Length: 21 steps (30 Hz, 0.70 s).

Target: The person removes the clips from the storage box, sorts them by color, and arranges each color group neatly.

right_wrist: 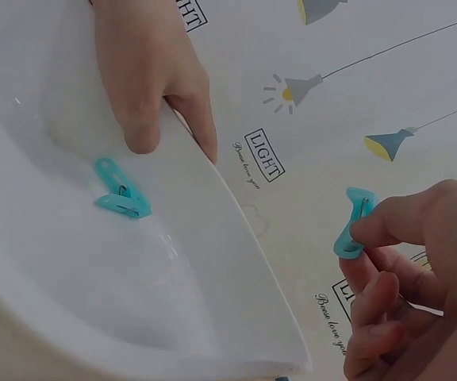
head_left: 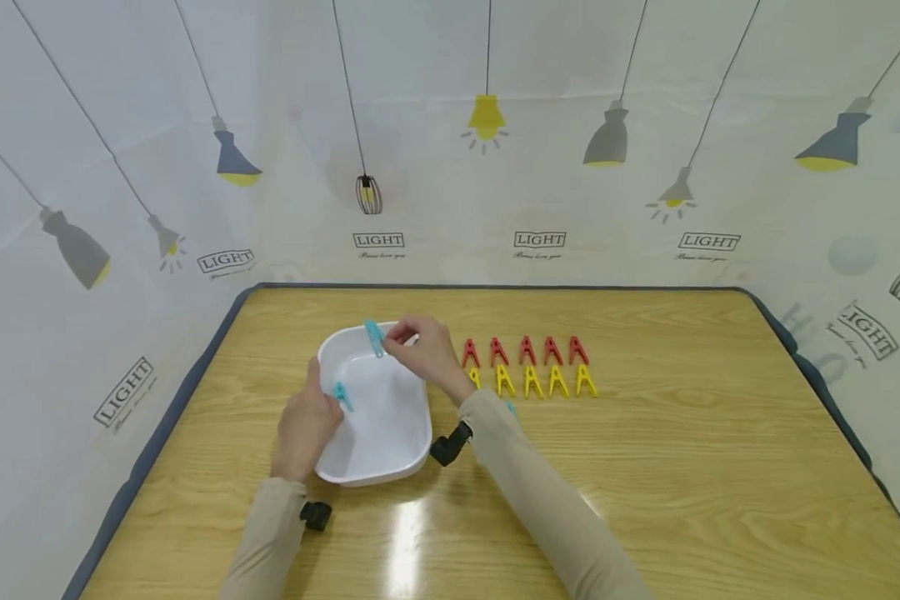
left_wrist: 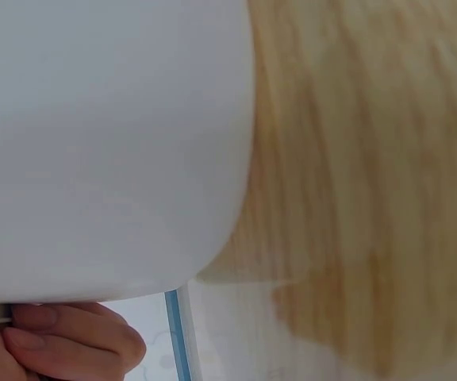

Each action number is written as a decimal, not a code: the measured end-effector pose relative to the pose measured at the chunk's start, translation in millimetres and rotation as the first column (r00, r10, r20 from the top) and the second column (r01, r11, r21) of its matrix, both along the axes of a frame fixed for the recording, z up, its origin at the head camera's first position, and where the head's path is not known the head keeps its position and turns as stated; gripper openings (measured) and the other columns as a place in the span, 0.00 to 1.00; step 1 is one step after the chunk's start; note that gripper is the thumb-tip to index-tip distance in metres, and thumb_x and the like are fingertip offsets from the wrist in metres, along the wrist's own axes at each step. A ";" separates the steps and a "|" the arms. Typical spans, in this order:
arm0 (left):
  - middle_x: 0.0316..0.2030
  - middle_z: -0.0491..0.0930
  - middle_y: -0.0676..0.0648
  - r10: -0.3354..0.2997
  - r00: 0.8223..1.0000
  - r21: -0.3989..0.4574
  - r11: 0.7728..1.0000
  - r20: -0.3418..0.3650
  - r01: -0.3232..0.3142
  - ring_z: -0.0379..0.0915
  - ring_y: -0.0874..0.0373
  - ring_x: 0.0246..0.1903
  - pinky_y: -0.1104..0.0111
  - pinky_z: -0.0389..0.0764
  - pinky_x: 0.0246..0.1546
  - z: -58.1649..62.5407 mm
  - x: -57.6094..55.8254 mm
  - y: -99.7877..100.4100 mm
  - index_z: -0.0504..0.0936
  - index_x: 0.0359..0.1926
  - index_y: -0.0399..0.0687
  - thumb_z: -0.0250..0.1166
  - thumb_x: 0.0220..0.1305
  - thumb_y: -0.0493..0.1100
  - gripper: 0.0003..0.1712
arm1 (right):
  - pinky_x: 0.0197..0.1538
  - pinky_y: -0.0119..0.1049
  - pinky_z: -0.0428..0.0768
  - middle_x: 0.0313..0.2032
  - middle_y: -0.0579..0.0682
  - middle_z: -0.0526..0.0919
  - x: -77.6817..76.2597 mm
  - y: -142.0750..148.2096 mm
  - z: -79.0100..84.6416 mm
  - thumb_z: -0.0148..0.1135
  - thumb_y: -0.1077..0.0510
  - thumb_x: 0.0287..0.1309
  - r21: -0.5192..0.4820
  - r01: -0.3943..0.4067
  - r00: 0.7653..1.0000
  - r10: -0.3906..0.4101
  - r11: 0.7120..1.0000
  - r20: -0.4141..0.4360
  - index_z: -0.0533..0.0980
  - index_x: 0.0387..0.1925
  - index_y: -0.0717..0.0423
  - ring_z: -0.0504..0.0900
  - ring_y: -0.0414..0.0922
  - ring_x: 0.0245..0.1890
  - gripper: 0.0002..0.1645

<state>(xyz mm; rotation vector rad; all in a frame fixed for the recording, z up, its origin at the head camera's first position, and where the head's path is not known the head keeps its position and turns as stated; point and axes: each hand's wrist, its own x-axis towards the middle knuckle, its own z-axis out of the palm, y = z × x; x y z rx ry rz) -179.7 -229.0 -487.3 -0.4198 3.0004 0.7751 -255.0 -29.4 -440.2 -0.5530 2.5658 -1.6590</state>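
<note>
My left hand (head_left: 305, 427) grips the left wall of a white plastic basin (head_left: 429, 417). In the right wrist view the left thumb lies inside the wall and fingers go round its outside. My right hand (head_left: 426, 354) pinches a light blue clothespin (right_wrist: 357, 224) between thumb and fingertips, at the basin's far rim. A second light blue clothespin (right_wrist: 123, 190) lies inside the basin, close to the left thumb. The left wrist view shows mostly the basin's outer wall (left_wrist: 109, 159), with curled fingers (left_wrist: 78, 337) at the lower left corner.
Right of the basin stand a row of several red clothespins (head_left: 527, 351) and, nearer, a row of several yellow clothespins (head_left: 533, 382). A bit of light blue (head_left: 512, 408) peeks out beside the right sleeve. The wooden table (head_left: 682, 458) meets a patterned wall covering at its back edge.
</note>
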 end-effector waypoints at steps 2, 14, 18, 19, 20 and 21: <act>0.34 0.82 0.30 0.002 1.000 -0.002 1.000 -0.003 -0.002 0.77 0.49 0.25 0.61 0.77 0.24 -0.2 0.0 0.6 0.43 0.80 0.36 0.51 0.68 0.38 0.44 | 0.36 0.29 0.75 0.36 0.52 0.86 0.8 2.7 -2.5 0.66 0.57 0.63 -0.006 0.007 1.000 -0.007 1.000 0.000 0.83 0.36 0.57 0.81 0.49 0.41 0.07; 0.31 0.81 0.30 0.001 1.000 -0.015 1.000 -0.016 -0.001 0.75 0.48 0.24 0.61 0.75 0.23 -1.6 -0.8 0.9 0.44 0.80 0.36 0.51 0.67 0.38 0.44 | 0.42 0.32 0.76 0.39 0.51 0.86 7.3 24.9 -13.8 0.67 0.56 0.63 -0.026 0.054 0.999 -0.053 0.998 0.010 0.84 0.37 0.56 0.81 0.49 0.42 0.06; 0.34 0.81 0.27 -0.006 0.999 -0.023 1.000 -0.040 0.005 0.76 0.45 0.25 0.57 0.76 0.25 -2.2 -0.1 -0.1 0.45 0.79 0.36 0.51 0.66 0.38 0.44 | 0.41 0.30 0.76 0.38 0.51 0.86 10.3 32.7 -16.2 0.67 0.56 0.63 -0.044 0.049 0.999 -0.049 0.998 0.003 0.84 0.37 0.56 0.81 0.49 0.42 0.06; 0.34 0.81 0.27 -0.007 0.999 -0.024 1.000 -0.042 0.006 0.76 0.44 0.25 0.57 0.76 0.25 -2.2 0.0 -0.2 0.45 0.79 0.36 0.51 0.66 0.38 0.43 | 0.41 0.30 0.75 0.38 0.51 0.86 11.1 34.4 -16.6 0.67 0.57 0.63 -0.048 0.046 0.999 -0.046 0.998 0.000 0.84 0.37 0.56 0.81 0.49 0.41 0.06; 0.34 0.81 0.27 -0.006 0.999 -0.027 1.000 -0.041 0.005 0.76 0.44 0.25 0.56 0.76 0.26 -2.1 0.0 -0.2 0.45 0.79 0.36 0.51 0.66 0.38 0.43 | 0.40 0.30 0.75 0.38 0.52 0.86 12.0 35.8 -16.9 0.67 0.57 0.63 -0.049 0.045 0.999 -0.045 0.998 -0.003 0.84 0.37 0.57 0.80 0.49 0.41 0.06; 0.34 0.81 0.26 -0.006 0.999 -0.031 1.000 -0.042 0.005 0.76 0.43 0.26 0.56 0.76 0.26 -2.1 0.1 -0.2 0.45 0.79 0.36 0.51 0.66 0.39 0.43 | 0.40 0.30 0.75 0.38 0.52 0.86 12.9 37.2 -17.2 0.67 0.57 0.63 -0.046 0.044 0.999 -0.045 0.998 -0.005 0.84 0.37 0.57 0.80 0.48 0.40 0.06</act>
